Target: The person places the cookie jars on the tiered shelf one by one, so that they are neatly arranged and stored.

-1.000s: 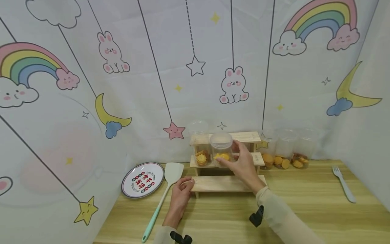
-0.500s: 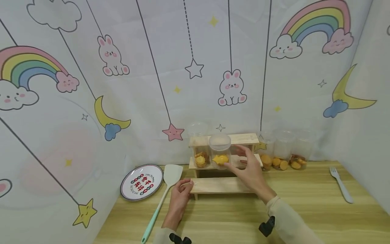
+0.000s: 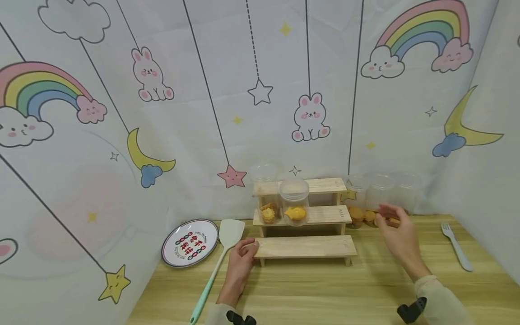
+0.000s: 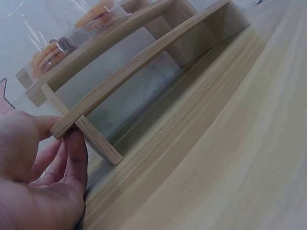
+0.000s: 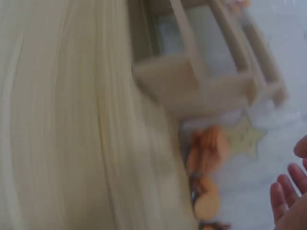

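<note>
A stepped wooden shelf stands on the table in the head view. My left hand pinches the left end of its lowest board; the left wrist view has the thumb above and the fingers beneath the board. On the middle step sit two clear lidded jars side by side, one with tan snacks and one with yellow pieces. My right hand holds nothing, fingers loosely bent, in front of several clear jars with round cookies. It partly hides them.
A white spatula with a mint handle lies left of the shelf, beside a round plate with red lettering. A fork lies at the right of the table. A printed cloth hangs behind everything.
My right hand has let go of the jar with yellow pieces on the middle step and moved right to the cookie jars. The left hand stays at the board's end.
</note>
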Tool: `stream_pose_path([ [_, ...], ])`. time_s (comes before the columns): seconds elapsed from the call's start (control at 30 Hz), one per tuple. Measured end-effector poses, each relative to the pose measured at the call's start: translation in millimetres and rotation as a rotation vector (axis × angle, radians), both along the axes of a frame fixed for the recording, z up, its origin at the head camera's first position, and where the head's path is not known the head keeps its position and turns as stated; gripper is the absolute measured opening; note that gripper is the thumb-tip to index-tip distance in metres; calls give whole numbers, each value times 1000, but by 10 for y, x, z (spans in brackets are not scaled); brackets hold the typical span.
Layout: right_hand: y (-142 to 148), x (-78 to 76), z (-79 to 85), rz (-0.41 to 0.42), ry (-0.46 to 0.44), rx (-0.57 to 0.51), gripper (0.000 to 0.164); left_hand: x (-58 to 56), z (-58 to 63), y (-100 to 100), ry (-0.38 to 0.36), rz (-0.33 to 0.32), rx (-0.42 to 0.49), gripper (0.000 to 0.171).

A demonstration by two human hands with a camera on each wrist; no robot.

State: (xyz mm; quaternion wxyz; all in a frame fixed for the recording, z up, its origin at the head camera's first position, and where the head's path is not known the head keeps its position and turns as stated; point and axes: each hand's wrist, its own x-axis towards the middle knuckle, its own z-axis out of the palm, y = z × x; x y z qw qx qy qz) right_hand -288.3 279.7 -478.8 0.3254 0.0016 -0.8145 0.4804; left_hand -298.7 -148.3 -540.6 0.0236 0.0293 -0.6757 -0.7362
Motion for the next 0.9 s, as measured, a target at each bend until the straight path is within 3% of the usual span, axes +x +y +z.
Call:
stream_pose_path([
  [0.17,474,-10,-124,-154,-148,-76,40,-14,-11,-10,16,10,-14,43],
  [0.3,709,-62,-192,-219,-255,-114,49,-16,-5,-18,9,12,0,43],
  [0.4,827,-99,-201,-196,-302,-98,61,-14,-5,-10,1,5,3,43],
  [0.6,983,-226,-99,-71,-375,4,89,-25,-15,-12,-2,1,11,43],
  [0.9,1083,-429,-13,2,-401,-15,103,-35,-15,-15,-8,-6,24,43],
])
